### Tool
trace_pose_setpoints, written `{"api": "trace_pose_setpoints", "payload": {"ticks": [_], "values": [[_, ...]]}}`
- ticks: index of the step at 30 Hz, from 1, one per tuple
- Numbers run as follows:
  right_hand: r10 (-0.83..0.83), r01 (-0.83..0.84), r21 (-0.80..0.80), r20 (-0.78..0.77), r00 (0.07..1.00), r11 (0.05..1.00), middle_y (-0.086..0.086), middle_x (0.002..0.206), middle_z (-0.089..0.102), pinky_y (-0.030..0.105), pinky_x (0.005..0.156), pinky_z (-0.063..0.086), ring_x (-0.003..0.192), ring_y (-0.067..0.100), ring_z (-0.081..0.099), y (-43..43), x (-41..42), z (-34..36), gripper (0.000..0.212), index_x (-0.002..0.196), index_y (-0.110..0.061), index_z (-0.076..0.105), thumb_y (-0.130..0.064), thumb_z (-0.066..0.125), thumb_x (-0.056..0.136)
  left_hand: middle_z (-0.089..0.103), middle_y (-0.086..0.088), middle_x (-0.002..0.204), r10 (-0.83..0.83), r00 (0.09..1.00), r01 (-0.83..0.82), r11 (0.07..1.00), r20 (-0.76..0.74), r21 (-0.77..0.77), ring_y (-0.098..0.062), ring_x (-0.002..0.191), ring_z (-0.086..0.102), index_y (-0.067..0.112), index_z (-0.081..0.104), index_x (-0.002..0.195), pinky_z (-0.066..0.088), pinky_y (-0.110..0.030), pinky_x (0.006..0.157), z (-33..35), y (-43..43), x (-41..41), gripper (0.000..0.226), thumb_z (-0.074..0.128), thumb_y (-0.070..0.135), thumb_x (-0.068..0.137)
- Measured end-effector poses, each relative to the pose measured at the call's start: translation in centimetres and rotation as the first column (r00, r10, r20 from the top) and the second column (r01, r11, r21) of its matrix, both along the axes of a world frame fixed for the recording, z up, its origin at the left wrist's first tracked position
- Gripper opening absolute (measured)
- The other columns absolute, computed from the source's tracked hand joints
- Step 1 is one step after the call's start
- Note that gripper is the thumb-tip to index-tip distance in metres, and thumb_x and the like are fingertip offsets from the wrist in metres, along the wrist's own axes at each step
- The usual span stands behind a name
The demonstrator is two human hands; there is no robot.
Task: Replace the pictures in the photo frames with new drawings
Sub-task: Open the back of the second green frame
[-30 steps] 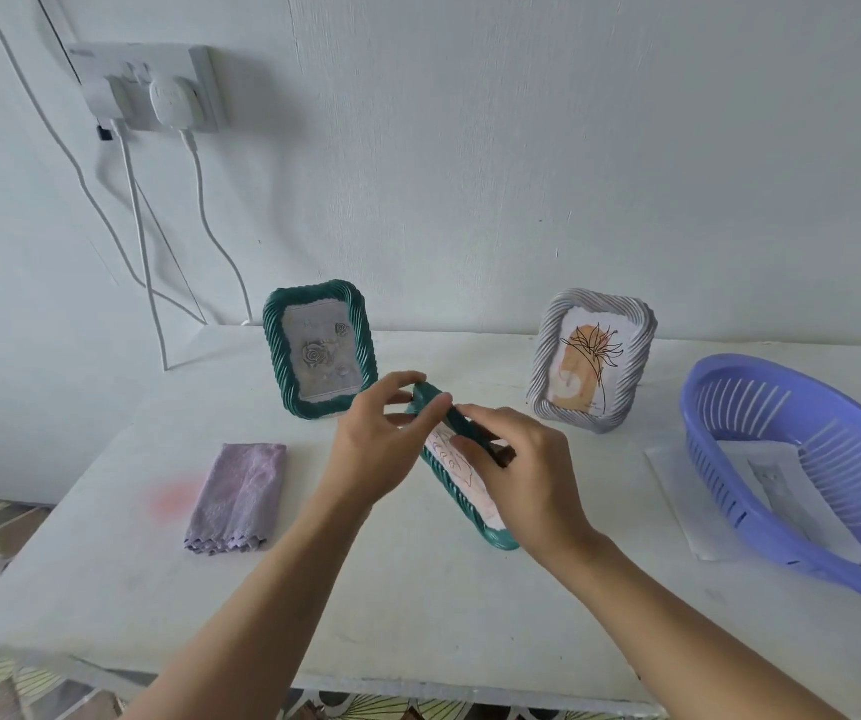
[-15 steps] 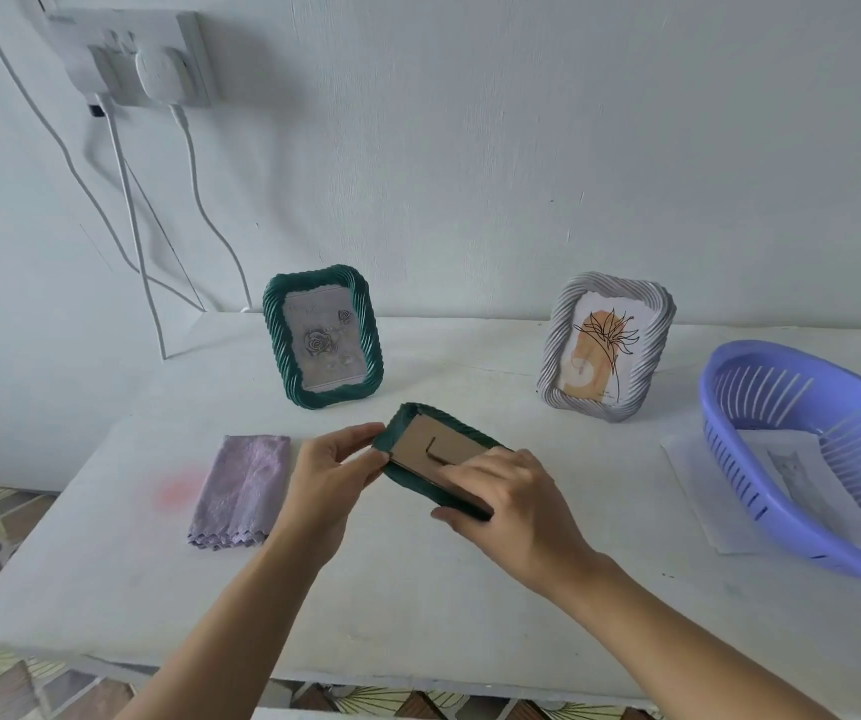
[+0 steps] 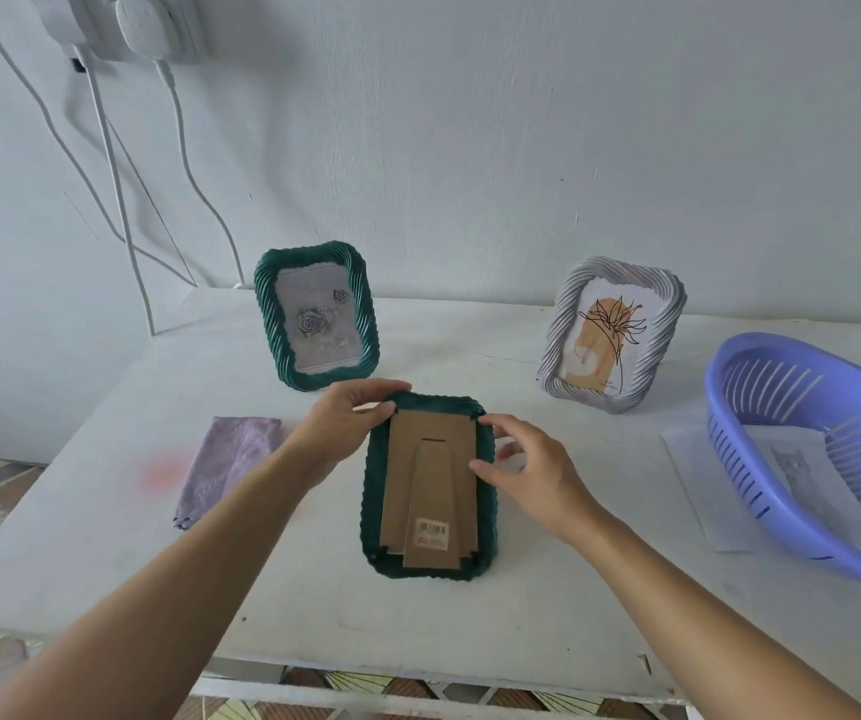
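A dark green photo frame [image 3: 373, 511] lies face down on the white table [image 3: 470, 626], its brown cardboard backing [image 3: 431, 491] and folded stand facing up. My left hand [image 3: 340, 423] pinches the frame's far left corner. My right hand [image 3: 532, 465] hovers at the frame's far right edge with its fingers relaxed and the thumb tip touching the backing. A second green frame [image 3: 316, 317] with a rose picture stands behind. A white frame [image 3: 610, 335] with an orange plant drawing stands to the right.
A purple plastic basket [image 3: 761, 444] at the right holds a sheet with a grey drawing [image 3: 792, 465] and sits on a white paper [image 3: 698, 480]. A folded lilac cloth [image 3: 228, 467] lies to the left. White cables [image 3: 121, 200] hang down the wall from a socket.
The green frame was turned over from a tilted hold and laid flat, face down, on the table. My right hand has come off it and moved to its right edge.
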State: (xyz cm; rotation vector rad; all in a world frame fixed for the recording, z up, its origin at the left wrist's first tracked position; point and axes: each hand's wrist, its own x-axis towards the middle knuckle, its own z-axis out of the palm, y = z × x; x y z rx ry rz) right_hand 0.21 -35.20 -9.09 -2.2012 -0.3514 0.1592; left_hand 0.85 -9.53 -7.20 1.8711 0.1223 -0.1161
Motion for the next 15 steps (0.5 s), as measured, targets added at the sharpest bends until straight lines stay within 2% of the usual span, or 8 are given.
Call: {"api": "trace_pose_setpoints", "payload": {"ticks": [2, 4, 6, 9, 11, 13, 15], "values": [[-0.010, 0.012, -0.030, 0.049, 0.999, 0.999, -0.007, 0.106, 0.058, 0.021, 0.082, 0.047, 0.092, 0.008, 0.057, 0.1, 0.0, -0.5, 0.050, 0.132, -0.028, 0.058, -0.029, 0.076, 0.086, 0.072, 0.012, 0.117, 0.008, 1.000, -0.011, 0.994, 0.030, 0.112, -0.011, 0.110, 0.065, 0.033, 0.072, 0.112, 0.051, -0.031, 0.101, -0.7, -0.3, 0.4, 0.028, 0.064, 0.011, 0.097], [0.003, 0.002, -0.069, 0.081, 0.997, 0.998, -0.007, 0.103, 0.058, 0.021, 0.081, 0.043, 0.091, 0.009, 0.054, 0.1, 0.0, -1.1, 0.050, 0.133, -0.027, 0.058, -0.028, 0.076, 0.086, 0.072, 0.013, 0.112, 0.023, 0.998, -0.033, 0.981, 0.057, 0.189, -0.011, 0.107, 0.066, 0.039, 0.071, 0.105, 0.052, -0.034, 0.098, -1.6, -0.4, 0.5, 0.027, 0.069, 0.015, 0.094], [0.026, -0.013, -0.116, 0.107, 0.994, 0.993, -0.006, 0.105, 0.057, 0.021, 0.085, 0.040, 0.098, 0.012, 0.052, 0.1, 0.1, -1.6, 0.050, 0.134, -0.027, 0.056, -0.030, 0.074, 0.087, 0.073, 0.015, 0.106, 0.035, 0.997, -0.051, 0.970, 0.071, 0.237, -0.010, 0.100, 0.067, 0.044, 0.070, 0.098, 0.055, -0.038, 0.096, -2.5, -0.3, 0.4, 0.028, 0.074, 0.018, 0.090], [0.051, -0.016, -0.199, 0.168, 0.985, 0.980, -0.004, 0.108, 0.056, 0.027, 0.093, 0.042, 0.108, 0.018, 0.048, 0.4, 0.1, -2.4, 0.049, 0.135, -0.025, 0.056, -0.031, 0.071, 0.088, 0.074, 0.015, 0.097, 0.034, 0.992, -0.072, 0.942, 0.118, 0.329, -0.006, 0.088, 0.067, 0.049, 0.067, 0.091, 0.057, -0.034, 0.087, -3.4, -0.4, 0.0, 0.031, 0.076, 0.020, 0.087], [0.049, -0.003, -0.237, 0.191, 0.980, 0.972, -0.002, 0.111, 0.054, 0.033, 0.096, 0.045, 0.111, 0.020, 0.045, 0.6, 0.0, -2.5, 0.049, 0.134, -0.024, 0.056, -0.030, 0.071, 0.088, 0.074, 0.009, 0.096, 0.037, 0.986, -0.096, 0.921, 0.161, 0.377, -0.005, 0.085, 0.065, 0.044, 0.069, 0.094, 0.056, -0.029, 0.083, -3.6, -0.7, -0.4, 0.026, 0.075, 0.020, 0.088], [0.049, 0.010, -0.270, 0.209, 0.977, 0.963, -0.001, 0.118, 0.046, 0.032, 0.097, 0.045, 0.112, 0.019, 0.043, 0.7, 0.1, -2.4, 0.051, 0.133, -0.026, 0.057, -0.033, 0.072, 0.085, 0.072, 0.008, 0.099, 0.006, 0.973, -0.111, 0.886, 0.229, 0.450, -0.009, 0.089, 0.061, 0.030, 0.073, 0.098, 0.052, -0.033, 0.087, -4.0, -0.9, -0.7, 0.014, 0.073, 0.019, 0.090], [0.048, 0.007, -0.282, 0.189, 0.981, 0.960, -0.002, 0.122, 0.040, 0.031, 0.097, 0.044, 0.113, 0.018, 0.041, 0.5, 0.5, -2.1, 0.054, 0.133, -0.028, 0.056, -0.037, 0.074, 0.083, 0.070, 0.008, 0.103, -0.040, 0.963, -0.108, 0.848, 0.267, 0.518, -0.013, 0.096, 0.056, 0.024, 0.075, 0.101, 0.049, -0.037, 0.090, -4.3, -0.8, -1.0, 0.011, 0.070, 0.020, 0.091]]}}
